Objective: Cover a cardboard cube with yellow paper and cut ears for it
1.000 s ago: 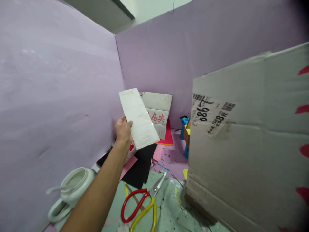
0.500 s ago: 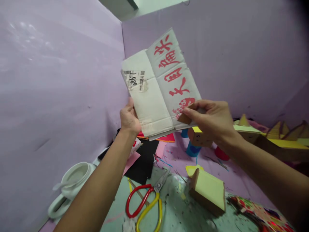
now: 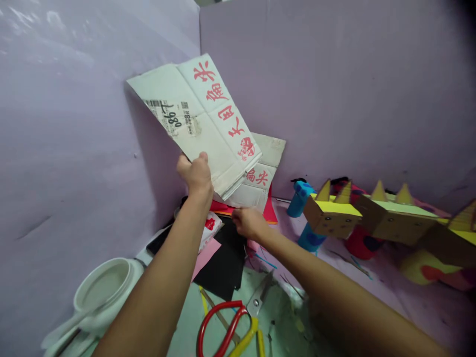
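My left hand [image 3: 196, 173] grips the lower edge of a flattened white cardboard sheet [image 3: 197, 119] with red characters and a barcode label, held up and tilted against the purple wall. My right hand [image 3: 247, 222] reaches forward low beneath it, fingers curled at the edge of the stacked coloured paper [image 3: 266, 210] and black paper [image 3: 223, 258]; what it holds, if anything, is hidden. A second white cardboard piece [image 3: 262, 171] with red characters leans on the back wall behind.
Red and yellow scissors [image 3: 232, 327] lie on the green mat near me. A white jar [image 3: 100, 292] stands at the left. Cardboard creature boxes with yellow tops and spikes [image 3: 334, 213] sit at right, beside blue tubes [image 3: 299, 198]. Purple walls enclose the corner.
My right hand let go of the cardboard sheet and dropped down to the paper stack. My left hand swung the sheet left and up. The view shifted, revealing the leaning cardboard.
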The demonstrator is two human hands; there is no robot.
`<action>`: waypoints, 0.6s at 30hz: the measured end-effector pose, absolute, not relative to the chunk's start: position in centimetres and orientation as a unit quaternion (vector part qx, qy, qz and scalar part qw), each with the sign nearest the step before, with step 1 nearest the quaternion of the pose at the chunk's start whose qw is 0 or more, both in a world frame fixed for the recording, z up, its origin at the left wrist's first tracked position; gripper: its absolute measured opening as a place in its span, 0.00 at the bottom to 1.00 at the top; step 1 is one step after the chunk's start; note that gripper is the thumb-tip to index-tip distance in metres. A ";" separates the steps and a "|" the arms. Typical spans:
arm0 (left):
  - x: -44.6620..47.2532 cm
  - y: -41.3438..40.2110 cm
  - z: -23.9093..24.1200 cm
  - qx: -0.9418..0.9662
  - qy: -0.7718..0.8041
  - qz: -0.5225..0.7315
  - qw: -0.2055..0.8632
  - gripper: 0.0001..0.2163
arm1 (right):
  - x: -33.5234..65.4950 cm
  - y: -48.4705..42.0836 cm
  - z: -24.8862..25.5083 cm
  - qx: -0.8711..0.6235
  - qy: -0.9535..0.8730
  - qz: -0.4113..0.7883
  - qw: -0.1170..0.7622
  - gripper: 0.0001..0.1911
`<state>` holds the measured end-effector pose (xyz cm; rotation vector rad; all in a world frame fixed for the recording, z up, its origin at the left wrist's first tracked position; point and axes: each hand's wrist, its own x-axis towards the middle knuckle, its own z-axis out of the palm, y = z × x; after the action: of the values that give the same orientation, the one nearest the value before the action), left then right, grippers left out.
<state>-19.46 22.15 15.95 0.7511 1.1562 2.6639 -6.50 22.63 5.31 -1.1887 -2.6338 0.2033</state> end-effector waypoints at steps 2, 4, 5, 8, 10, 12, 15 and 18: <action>-19.3 22.0 15.3 0.249 0.393 0.882 0.072 0.08 | -8.0 23.2 4.3 -0.386 -0.919 0.030 0.072 0.07; -19.2 22.0 14.9 0.251 0.398 0.879 0.076 0.08 | -9.4 23.7 3.9 -0.362 -0.932 -0.006 0.031 0.12; -19.2 22.1 14.8 0.252 0.400 0.878 0.077 0.08 | -10.0 24.0 3.8 -0.349 -0.937 -0.023 0.014 0.13; -19.4 22.3 14.5 0.264 0.406 0.872 0.072 0.09 | -11.2 24.6 3.7 -0.307 -0.949 -0.066 -0.022 0.14; -19.6 22.4 14.0 0.276 0.415 0.865 0.063 0.10 | -11.6 24.9 3.5 -0.282 -0.954 -0.091 -0.037 0.14; -19.9 22.6 13.2 0.285 0.432 0.854 0.051 0.10 | -11.7 25.0 3.2 -0.263 -0.957 -0.112 -0.046 0.14; -20.5 23.1 11.8 0.296 0.463 0.835 0.023 0.11 | -11.3 25.2 3.1 -0.242 -0.959 -0.132 -0.056 0.14; -21.1 23.7 10.6 0.317 0.496 0.809 -0.008 0.12 | -10.3 25.5 3.4 -0.227 -0.961 -0.146 -0.057 0.13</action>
<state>-21.07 23.70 10.57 1.0007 1.5650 2.5524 -10.29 25.45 3.43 -0.7402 -3.1351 -0.4750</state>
